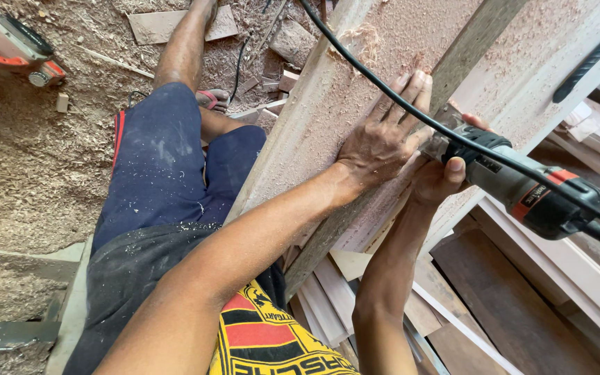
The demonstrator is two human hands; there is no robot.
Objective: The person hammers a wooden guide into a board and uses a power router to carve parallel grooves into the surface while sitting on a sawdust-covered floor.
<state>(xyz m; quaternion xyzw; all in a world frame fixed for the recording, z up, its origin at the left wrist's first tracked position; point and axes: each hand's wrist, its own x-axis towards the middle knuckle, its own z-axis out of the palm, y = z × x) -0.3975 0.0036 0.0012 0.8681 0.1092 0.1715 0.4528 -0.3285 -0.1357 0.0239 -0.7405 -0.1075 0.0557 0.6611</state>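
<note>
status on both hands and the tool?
Left hand flat on dusty board. Right hand grips power tool. Black cord crosses board over left hand.

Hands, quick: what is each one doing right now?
Left hand: open, fingers spread flat on the dusty wooden board.
Right hand: closed around the grey power tool, thumb on top.

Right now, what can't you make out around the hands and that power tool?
Head view:
- Power tool working end: hidden behind left hand and right hand.
- Black cord: both ends cut off by the frame.
- Red machine: cropped at the top-left corner.
</note>
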